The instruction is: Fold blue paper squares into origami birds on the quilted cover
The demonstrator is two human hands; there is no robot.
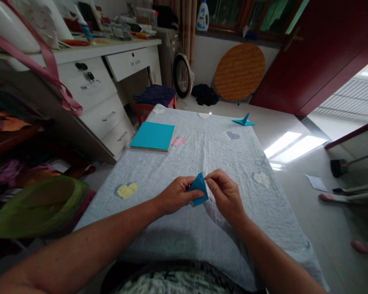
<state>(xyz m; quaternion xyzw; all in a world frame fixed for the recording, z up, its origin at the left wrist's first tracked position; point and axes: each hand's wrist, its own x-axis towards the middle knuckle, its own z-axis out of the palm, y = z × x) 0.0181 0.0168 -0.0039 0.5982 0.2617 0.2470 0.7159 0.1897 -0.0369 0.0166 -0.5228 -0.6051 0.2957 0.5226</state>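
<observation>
Left hand (178, 195) gripping the folded blue paper (198, 185), I hold it above the patterned cloth (214, 153), while my right hand (226, 191), nearly closed in a pinch, is at its upper edge, contact unclear.

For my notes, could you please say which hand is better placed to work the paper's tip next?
Probably the right hand: its fingers are by the tip, while the left hand grips the paper.

Dim overall, white glare on the floor (297, 149) at right, edges stretched and softly blurred
</observation>
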